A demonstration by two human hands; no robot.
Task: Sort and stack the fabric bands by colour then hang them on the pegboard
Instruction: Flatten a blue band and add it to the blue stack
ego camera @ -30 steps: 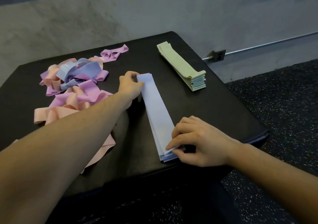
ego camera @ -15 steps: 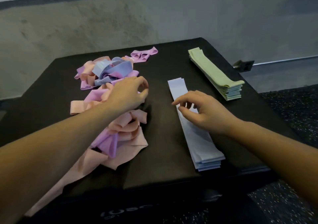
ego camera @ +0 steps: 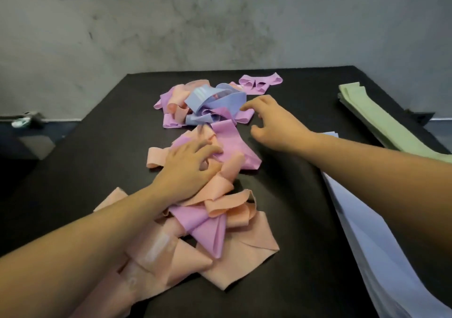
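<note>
Left hand [ego camera: 189, 168] resting fingers-spread on peach/pink band pile [ego camera: 220, 210] at frame centre. Right hand [ego camera: 271, 124] hovering, fingers loosely apart, touching blue tangle [ego camera: 215, 102]. Blue stack [ego camera: 381, 256] lying lower right, green stack [ego camera: 381, 124] upper right.

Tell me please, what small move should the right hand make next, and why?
Probably close the right hand on the blue band in the far tangle and lift it out. Its fingers are spread right beside it, holding nothing, and a neat blue stack already lies on the right.
</note>
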